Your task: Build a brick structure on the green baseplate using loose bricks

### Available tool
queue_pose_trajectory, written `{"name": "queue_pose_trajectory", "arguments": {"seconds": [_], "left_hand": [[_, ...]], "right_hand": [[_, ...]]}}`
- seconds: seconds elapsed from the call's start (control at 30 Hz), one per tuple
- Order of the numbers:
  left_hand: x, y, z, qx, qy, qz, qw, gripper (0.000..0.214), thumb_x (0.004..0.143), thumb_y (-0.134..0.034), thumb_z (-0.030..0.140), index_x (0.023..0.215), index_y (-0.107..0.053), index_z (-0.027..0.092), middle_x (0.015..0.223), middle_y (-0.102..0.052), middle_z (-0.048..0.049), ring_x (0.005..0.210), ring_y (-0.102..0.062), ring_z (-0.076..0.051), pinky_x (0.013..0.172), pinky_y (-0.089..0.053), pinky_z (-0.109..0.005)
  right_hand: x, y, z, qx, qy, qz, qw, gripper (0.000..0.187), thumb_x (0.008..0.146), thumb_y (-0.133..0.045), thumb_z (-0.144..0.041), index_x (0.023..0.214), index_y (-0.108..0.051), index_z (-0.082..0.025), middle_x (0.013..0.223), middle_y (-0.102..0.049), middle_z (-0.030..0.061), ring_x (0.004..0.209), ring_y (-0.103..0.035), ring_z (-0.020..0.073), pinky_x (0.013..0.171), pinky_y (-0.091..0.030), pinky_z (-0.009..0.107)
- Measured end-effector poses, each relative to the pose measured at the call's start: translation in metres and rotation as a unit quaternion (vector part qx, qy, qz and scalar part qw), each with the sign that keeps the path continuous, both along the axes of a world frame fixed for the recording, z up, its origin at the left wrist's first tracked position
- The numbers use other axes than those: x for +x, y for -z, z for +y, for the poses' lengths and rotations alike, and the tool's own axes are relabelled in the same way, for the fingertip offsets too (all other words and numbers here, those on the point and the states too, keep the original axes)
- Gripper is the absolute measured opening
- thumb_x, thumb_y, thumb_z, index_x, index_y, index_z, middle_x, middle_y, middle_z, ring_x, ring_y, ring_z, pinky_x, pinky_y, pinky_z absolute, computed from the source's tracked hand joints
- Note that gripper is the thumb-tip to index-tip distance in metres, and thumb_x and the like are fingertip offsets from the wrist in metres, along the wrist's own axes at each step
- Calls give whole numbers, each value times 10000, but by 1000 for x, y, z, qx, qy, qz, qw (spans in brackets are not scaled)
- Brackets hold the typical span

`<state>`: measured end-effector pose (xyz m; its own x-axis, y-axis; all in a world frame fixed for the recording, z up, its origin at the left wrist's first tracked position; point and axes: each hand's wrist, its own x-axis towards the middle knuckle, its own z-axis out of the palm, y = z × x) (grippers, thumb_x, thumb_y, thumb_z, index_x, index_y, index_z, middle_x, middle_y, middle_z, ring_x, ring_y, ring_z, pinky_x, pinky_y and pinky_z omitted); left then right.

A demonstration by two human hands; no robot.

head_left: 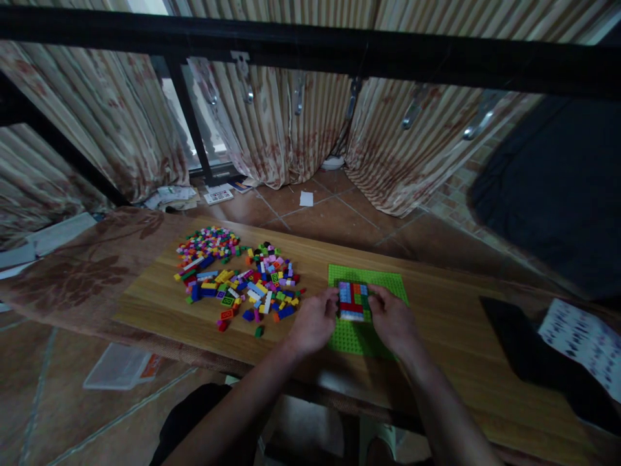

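A small block of joined toy bricks (354, 301), in light blue, red, orange, yellow and green, is over the green baseplate (361, 342). Whether it is pressed onto the plate or held just above it, I cannot tell. My left hand (315, 320) grips its left edge, fingers closed. On the opposite edge, my right hand (392, 317) pinches the block with thumb and fingers. The far fingers of both hands are partly hidden. Left of the baseplate lies a spread of loose bricks (252, 291) in many colours, with a heap of smaller bricks (208, 244) behind it.
The wooden board (160, 301) carries the bricks and the plate. A dark flat item (514, 336) and a printed sheet (582, 340) lie at the right. A clear plastic lid (116, 367) is on the tiled floor at left. A dark rail (310, 44) crosses in front of curtains.
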<state>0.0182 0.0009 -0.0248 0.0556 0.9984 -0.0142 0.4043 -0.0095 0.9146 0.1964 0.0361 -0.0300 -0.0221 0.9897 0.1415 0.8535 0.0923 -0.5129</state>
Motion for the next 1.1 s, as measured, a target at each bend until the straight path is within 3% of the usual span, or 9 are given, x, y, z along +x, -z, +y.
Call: {"name": "queue_pose_trajectory", "arguments": {"seconds": [0.17,0.27,0.37,0.47,0.57,0.67,0.9,1.1], "left_hand": [[0,3,-4,2,10,4,1000,356,882,-441,119,1190,-612,174,1147,-718,-80,960,-704,-169,931,-540,-317],[0,3,-7,14,0,11,1000,352,884,-441,113,1182,-615,182,1200,-700,-80,1021,-693,-173,961,-531,-320],[-1,-2,-10,29,-13,35,999,336,885,-450,113,1161,-629,178,1215,-693,-88,1127,-652,-194,1031,-488,-338],[-5,-10,-14,40,-24,51,998,342,884,-461,120,1177,-626,179,1183,-703,-91,1096,-663,-201,1010,-500,-338],[-14,-17,-16,54,-39,50,997,326,892,-448,124,1152,-638,175,1101,-725,-83,1017,-686,-192,948,-529,-316],[-25,-21,-19,53,-77,51,994,304,896,-460,149,1144,-636,161,1064,-729,-90,957,-696,-193,872,-549,-301],[-47,-26,-21,71,-108,25,991,257,902,-506,215,1111,-647,167,959,-734,-62,861,-692,-182,794,-537,-286],[-77,-26,-15,98,-165,-85,978,235,894,-539,240,1079,-666,168,1012,-730,-67,914,-681,-183,819,-529,-281]], "right_hand": [[-1,0,-5,-1,-6,-28,1000,372,904,-419,-240,1172,-667,-172,920,-741,103,776,-682,221,737,-518,363],[-7,-3,-10,19,-18,-63,998,400,921,-421,-269,1240,-625,-141,1084,-703,148,946,-669,254,838,-515,404],[-16,-7,-15,71,-56,-107,990,460,944,-421,-321,1333,-550,-111,1360,-559,192,1269,-508,309,1019,-428,479],[-28,-8,-19,89,-112,-135,980,548,967,-398,-389,1435,-428,-105,1526,-391,174,1438,-292,322,1123,-295,553],[-38,-3,-22,80,-165,-155,971,613,973,-378,-439,1485,-343,-103,1567,-326,161,1473,-223,301,1166,-205,566],[-43,7,-23,68,-190,-172,964,668,969,-359,-483,1481,-336,-54,1564,-315,191,1476,-216,297,1179,-197,535],[-43,25,-20,88,-173,-181,964,774,952,-322,-572,1495,-296,-20,1569,-277,231,1484,-178,315,1178,-209,525],[-43,29,-20,80,-161,-193,965,821,940,-320,-609,1484,-311,6,1561,-285,244,1477,-194,334,1185,-198,514]]}}
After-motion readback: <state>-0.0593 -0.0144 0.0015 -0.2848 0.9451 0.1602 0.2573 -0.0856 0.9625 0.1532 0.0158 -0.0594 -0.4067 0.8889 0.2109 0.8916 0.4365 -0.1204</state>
